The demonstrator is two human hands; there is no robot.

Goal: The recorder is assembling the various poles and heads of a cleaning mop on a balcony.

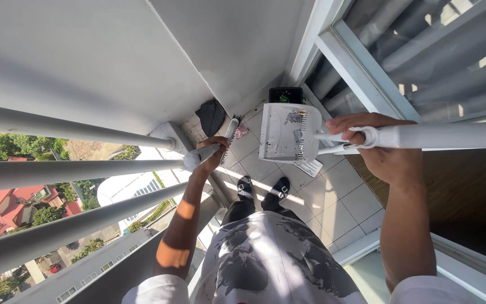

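dustpan (288, 132) hangs below my right hand (381, 149), which grips its long white handle (440, 136). my left hand (209, 155) wraps the broom handle (195, 159), brush (230, 135) down on the tiled floor (338, 202).

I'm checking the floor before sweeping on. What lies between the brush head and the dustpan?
In the head view, only bare tile lies between the brush in the left hand and the dustpan held by the right hand.

white dustpan (286, 133) | raised above tiles, debris inside | broom (229, 135) | bristles down near corner
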